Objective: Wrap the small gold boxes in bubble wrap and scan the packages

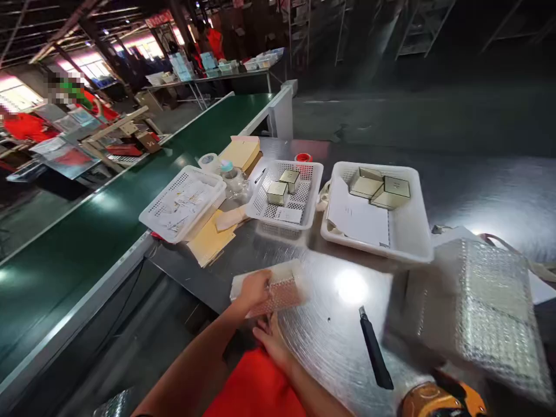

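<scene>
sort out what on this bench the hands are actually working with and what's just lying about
In hand:
- bubble-wrap piece, held by the left hand
- right hand, just below the piece

Lying about:
- black knife
- perforated basket with small boxes
- white tray
- bubble-wrap stack
- tape roll

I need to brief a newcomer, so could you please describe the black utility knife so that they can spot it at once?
Start at the shiny metal table. The utility knife lies on its near part, right of both hands, in front of the solid white tray. It is the only slim black thing there.
</scene>
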`<state>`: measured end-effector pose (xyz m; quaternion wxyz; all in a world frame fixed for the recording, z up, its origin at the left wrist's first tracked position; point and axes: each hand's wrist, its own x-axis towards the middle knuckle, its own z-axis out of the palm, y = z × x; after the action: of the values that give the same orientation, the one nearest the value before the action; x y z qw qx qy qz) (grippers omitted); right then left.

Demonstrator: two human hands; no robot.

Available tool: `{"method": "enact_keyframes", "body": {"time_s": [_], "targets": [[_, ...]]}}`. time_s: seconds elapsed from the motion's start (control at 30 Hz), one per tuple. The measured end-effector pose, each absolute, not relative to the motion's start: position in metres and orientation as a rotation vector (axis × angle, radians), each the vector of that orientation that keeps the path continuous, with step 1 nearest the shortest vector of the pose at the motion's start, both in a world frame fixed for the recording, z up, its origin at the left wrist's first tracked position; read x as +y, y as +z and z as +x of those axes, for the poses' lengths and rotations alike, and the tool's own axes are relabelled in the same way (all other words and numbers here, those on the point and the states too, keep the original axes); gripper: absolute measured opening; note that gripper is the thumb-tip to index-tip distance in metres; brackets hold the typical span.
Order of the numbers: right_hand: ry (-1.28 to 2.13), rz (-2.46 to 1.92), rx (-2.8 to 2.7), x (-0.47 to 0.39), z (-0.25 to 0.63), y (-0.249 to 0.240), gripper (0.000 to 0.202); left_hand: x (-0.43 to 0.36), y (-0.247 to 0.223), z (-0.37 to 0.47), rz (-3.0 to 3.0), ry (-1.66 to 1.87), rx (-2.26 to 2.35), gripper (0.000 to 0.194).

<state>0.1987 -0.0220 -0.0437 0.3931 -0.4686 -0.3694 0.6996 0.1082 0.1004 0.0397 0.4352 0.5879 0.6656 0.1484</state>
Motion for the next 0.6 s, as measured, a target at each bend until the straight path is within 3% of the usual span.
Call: {"method": "enact_keyframes", "body": {"time_s": [0.1, 0.2, 0.43, 0.6], "targets": [[1.696, -1.275, -0.962, -0.026, 0.214, -0.049, 0.068, 0.074, 0.031, 0.113, 1.931, 0.185, 1.537, 0.073], [1.471, -1.503, -0.988, -0.043, 0.273, -0.047, 0.053, 0.037, 0.007, 0.112, 2.453, 0.012, 1.513, 0.068], [0.369, -2.543, -0.682, -0.149, 0.405, -0.028, 0.084, 0.008, -0.001, 0.109, 2.736, 0.092, 1.663, 0.056], [0.422, -2.832, -0.656, -0.158, 0.422, -0.039, 0.07, 0.018, 0.016, 0.103, 2.755, 0.005, 1.549, 0.053]]}}
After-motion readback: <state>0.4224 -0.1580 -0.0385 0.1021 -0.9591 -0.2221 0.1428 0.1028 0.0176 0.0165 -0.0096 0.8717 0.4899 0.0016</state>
